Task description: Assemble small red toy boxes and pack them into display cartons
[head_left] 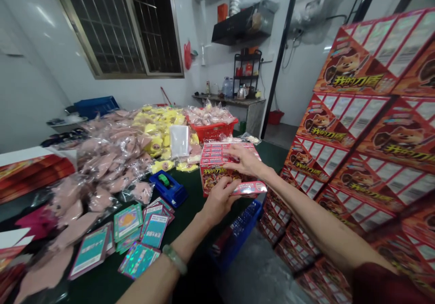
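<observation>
Both hands hold a red printed cardboard box above the green table top. My left hand grips its lower edge, with a pale green bangle on the wrist. My right hand presses spread fingers across the box's top. A pink-edged strip sticks out at the box's lower right. Close to my left hand lie a blue tape dispenser with a green roll and several scattered shiny cards.
Many bagged pink plush toys and yellow plush toys cover the table's far left. A red basket stands behind. Tall stacked red cartons rise at right, above a blue crate by the table edge.
</observation>
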Tool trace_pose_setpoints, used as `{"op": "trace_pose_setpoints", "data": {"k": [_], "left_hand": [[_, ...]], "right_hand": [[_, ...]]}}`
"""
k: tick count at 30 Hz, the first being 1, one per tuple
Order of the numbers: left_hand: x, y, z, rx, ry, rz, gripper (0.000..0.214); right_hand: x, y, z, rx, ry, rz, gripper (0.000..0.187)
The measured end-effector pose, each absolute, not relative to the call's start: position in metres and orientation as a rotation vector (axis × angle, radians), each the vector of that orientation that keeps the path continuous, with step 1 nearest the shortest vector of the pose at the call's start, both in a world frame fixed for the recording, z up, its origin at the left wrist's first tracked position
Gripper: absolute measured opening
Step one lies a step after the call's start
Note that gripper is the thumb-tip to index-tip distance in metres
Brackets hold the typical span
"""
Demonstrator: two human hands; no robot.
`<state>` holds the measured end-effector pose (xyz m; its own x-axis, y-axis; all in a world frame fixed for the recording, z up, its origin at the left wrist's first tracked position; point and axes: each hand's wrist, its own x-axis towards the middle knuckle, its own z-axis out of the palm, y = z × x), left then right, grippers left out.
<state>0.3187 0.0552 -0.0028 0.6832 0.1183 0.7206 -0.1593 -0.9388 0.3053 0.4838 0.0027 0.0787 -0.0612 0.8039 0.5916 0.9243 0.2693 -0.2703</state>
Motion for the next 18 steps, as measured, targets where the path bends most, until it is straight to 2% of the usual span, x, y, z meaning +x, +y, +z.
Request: {"op": "trace_pose_setpoints", "data": {"k": [5, 18], "left_hand": [[0.311, 0.071, 0.008, 2.531, -0.007, 1.186, 0.037], [0.285, 0.141, 0.041, 2.739, 0.02, 1.03, 0.043]], "right_hand": [[0.495, 0.025, 0.072, -1.596, -2.067, -0.215, 0.017], [0.518, 0.018, 0.059, -1.553, -2.111, -0.163, 0.021]]}}
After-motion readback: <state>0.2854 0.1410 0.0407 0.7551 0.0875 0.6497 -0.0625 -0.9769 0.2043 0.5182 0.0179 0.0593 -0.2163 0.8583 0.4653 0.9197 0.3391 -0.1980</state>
